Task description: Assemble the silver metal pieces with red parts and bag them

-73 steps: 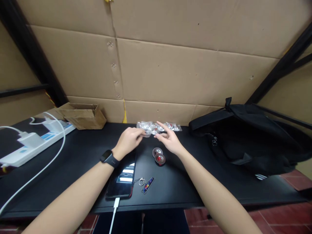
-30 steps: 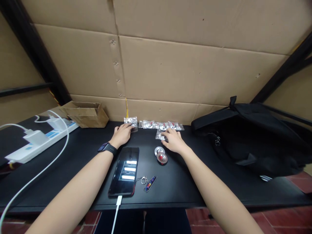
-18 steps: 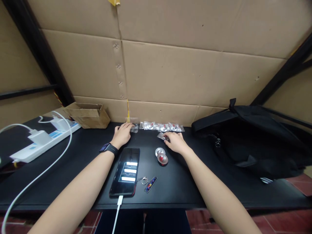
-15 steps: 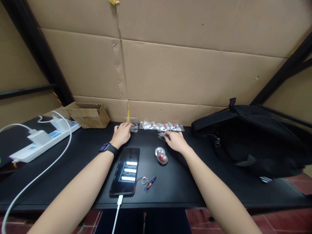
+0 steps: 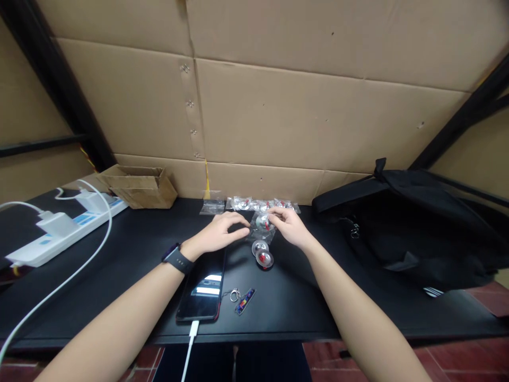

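My right hand [image 5: 285, 225] pinches a clear plastic bag [image 5: 262, 235] that has a round silver disc with a red part [image 5: 262, 222] inside. From the other side my left hand [image 5: 225, 231] reaches toward this bag, thumb and fingers apart, the fingertips close to its edge. Just below the bag, two shiny domed discs with red parts [image 5: 264, 259] lie on the black table, partly overlapping. Behind the hands is a row of similar discs in clear bags [image 5: 260, 205]. Flat clear plastic bags [image 5: 212, 206] lie left of that row.
A phone [image 5: 202, 292] on a white charging cable lies under my left wrist, with a keychain [image 5: 244, 301] beside it. At left are a white power strip [image 5: 67, 233] and a small cardboard box [image 5: 145, 188]. A black backpack [image 5: 417, 233] occupies the right; a cardboard wall [image 5: 318, 122] stands behind.
My left hand has left the flat plastic bags and moved right, toward my right hand. The bag in my right hand is now raised, with its disc showing.
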The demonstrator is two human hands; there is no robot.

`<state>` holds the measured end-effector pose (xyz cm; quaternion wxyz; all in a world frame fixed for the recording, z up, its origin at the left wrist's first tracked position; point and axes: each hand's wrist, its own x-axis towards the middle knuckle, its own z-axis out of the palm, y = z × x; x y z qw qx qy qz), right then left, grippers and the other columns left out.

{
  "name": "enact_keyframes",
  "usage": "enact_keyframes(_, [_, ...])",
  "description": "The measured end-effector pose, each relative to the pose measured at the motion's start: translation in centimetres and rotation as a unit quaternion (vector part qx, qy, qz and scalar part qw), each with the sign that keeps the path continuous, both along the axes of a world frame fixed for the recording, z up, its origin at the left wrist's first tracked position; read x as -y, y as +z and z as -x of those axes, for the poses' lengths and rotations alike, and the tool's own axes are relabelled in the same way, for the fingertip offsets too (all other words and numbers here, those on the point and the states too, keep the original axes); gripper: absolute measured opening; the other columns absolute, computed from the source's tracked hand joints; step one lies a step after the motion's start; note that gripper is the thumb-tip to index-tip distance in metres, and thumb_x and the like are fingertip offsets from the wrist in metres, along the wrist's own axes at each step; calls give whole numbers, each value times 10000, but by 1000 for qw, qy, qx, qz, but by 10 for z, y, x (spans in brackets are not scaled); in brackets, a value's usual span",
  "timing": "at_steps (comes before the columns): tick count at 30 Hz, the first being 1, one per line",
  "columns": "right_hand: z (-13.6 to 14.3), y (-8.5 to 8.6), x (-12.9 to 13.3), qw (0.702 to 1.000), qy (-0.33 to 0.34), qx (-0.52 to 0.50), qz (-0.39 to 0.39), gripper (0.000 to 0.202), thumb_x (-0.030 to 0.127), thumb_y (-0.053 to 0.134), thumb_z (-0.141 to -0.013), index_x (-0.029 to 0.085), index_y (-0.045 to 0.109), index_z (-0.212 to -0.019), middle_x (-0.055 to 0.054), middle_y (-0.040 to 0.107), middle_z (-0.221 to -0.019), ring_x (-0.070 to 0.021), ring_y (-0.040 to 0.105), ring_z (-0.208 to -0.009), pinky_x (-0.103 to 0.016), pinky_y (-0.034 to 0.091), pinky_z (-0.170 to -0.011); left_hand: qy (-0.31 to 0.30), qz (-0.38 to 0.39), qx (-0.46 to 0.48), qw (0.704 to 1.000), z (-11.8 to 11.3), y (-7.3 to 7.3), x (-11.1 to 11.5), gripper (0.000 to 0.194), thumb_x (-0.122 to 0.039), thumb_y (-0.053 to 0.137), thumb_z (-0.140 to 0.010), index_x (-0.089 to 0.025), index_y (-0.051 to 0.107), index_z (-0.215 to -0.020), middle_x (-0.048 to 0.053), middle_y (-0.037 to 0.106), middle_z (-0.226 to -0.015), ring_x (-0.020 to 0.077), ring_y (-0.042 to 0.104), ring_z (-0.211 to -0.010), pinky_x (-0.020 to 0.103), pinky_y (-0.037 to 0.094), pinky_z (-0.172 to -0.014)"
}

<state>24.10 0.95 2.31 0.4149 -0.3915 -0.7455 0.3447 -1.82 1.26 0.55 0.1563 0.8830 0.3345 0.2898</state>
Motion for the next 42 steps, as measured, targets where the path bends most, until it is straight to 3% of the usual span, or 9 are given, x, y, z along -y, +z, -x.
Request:
enact_keyframes(6, [-6,4,-4,996,-55,-73,-17,257,407,618,-870,174,711,-924,-34,702,-826,-174,621,-735,-294,496,-698,-22,3,-1,1000,-10,-8,7,234,-403,581,-975,-271,709,-1120,47,712,-1173,232,626,-1124,396,468,-1016])
enact_keyframes(15, [-7,3,1,998,40,51,14,221,291,595,-878,165,771,-929,-43,747,-871,-187,662,-778,-303,519,-727,-38,11,-11,999,-11,-8,7,205,-367,575,-978,-264,731,-1061,30,739,-1099,217,656,-1051,355,485,-972])
enact_keyframes(29, [-8,0,3,994,59,68,56,221,294,650,-864,180,791,-991,-60,794,-878,-200,738,-740,-330,592,-720,-37,-2,-5,999,-13,-8,8,198,-341,569,-983,-256,746,-1006,29,750,-1057,205,666,-998,347,492,-942])
enact_keyframes(34, [-6,3,5,996,57,65,20,217,284,651,-867,194,798,-999,-54,802,-903,-219,762,-840,-344,603,-788,-16,-12,8,1000,-14,-7,9,195,-353,592,-972,-251,754,-1011,41,748,-1052,213,664,-996,354,497,-938])
enact_keyframes(42, [-6,5,7,997,28,45,-52,207,243,641,-875,199,797,-1004,-51,801,-927,-205,758,-828,-324,597,-778,-9,-6,6,1000,-16,-9,9,151,-322,629,-948,-247,754,-990,27,747,-1048,208,659,-997,335,490,-934])
